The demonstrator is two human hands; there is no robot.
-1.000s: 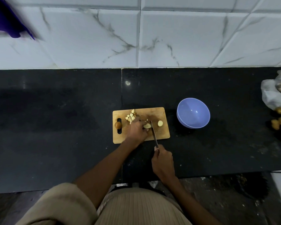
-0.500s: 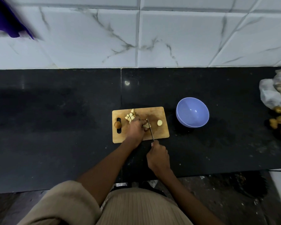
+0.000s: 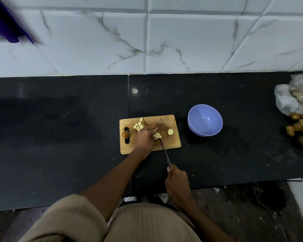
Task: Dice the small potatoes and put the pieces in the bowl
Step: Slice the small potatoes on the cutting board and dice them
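From the head camera, a wooden cutting board (image 3: 171,143) lies on the black counter (image 3: 59,137) in front of a marble-tiled wall (image 3: 191,41). The left hand (image 3: 144,139) rests on the board with its fingers curled over a partly cut potato (image 3: 157,135), holding it down. The right hand (image 3: 176,179) is closed around the handle of a knife (image 3: 164,151); this grip sits over the counter near its front edge, and the blade slants up onto the board with its tip at the held potato. A heap of diced pieces (image 3: 138,125) lies just beyond the left hand, toward the board's far left. A potato half (image 3: 170,131) lies cut face up to the right of the held one, apart from it. A whole brown potato (image 3: 125,134) sits at the board's slotted handle on the left edge. The blue bowl (image 3: 205,120) stands on the counter just right of the board. At the far right are more small potatoes (image 3: 299,127) beside a crumpled plastic bag (image 3: 294,95).
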